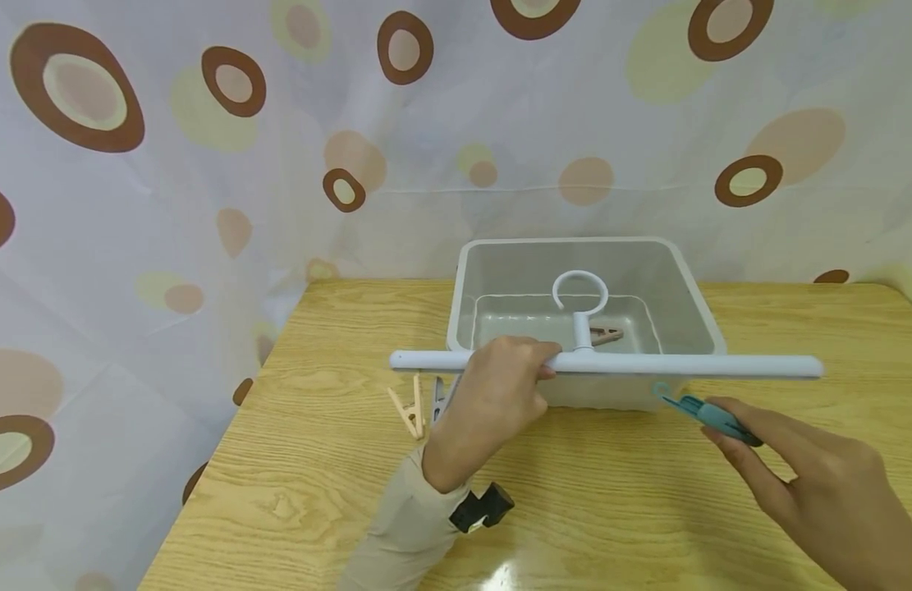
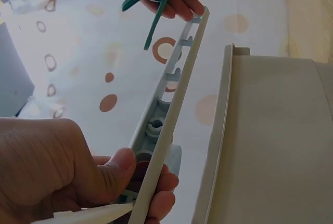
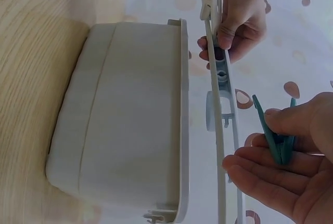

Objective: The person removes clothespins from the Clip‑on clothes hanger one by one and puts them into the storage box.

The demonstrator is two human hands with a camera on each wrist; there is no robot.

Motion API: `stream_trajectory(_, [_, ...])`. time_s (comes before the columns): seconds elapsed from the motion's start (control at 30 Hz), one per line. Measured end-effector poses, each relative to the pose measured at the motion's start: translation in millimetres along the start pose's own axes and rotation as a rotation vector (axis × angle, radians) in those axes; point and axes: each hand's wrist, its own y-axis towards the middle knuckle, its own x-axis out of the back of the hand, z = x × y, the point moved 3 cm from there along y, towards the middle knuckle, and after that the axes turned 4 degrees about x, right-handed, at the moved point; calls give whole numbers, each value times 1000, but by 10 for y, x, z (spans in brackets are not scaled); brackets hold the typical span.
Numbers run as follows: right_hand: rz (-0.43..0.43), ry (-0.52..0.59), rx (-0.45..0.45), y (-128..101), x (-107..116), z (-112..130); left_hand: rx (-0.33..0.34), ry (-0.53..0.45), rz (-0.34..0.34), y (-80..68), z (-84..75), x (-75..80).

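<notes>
A pale blue-white hanger bar (image 1: pixel 677 364) with a ring-shaped hook (image 1: pixel 602 287) lies level across the front of a bin. My left hand (image 1: pixel 492 406) grips it left of the hook, thumb and fingers around the bar. A beige clothespin (image 1: pixel 411 410) and a grey clothespin (image 1: pixel 437 400) hang from the bar's left part, the grey one partly hidden by that hand. In my right hand (image 1: pixel 832 484) a teal clothespin (image 3: pixel 281 148) is pinched between thumb and fingers, below the bar's right part in the head view. Slots and pegs (image 2: pixel 171 76) show on the bar's underside.
The translucent grey bin (image 1: pixel 685 287) stands on the wood-grain table (image 1: pixel 293 492) near its back edge. Inside it lies a brown clothespin (image 1: pixel 607 335). A white curtain with brown and beige ovals (image 1: pixel 456 107) hangs behind and to the left.
</notes>
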Motion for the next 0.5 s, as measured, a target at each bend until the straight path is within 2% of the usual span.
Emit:
stream_trajectory(0.17, [-65,40,44,78,26,13,5,-2,-1,-14,-7,-5])
stream_trajectory(0.3, [-84,57,56,139,63,10,6,5,7,-27,-8,-14])
stream_trajectory(0.5, [-107,58,39,197,103,-46,-6,25,10,-44,-14,-37])
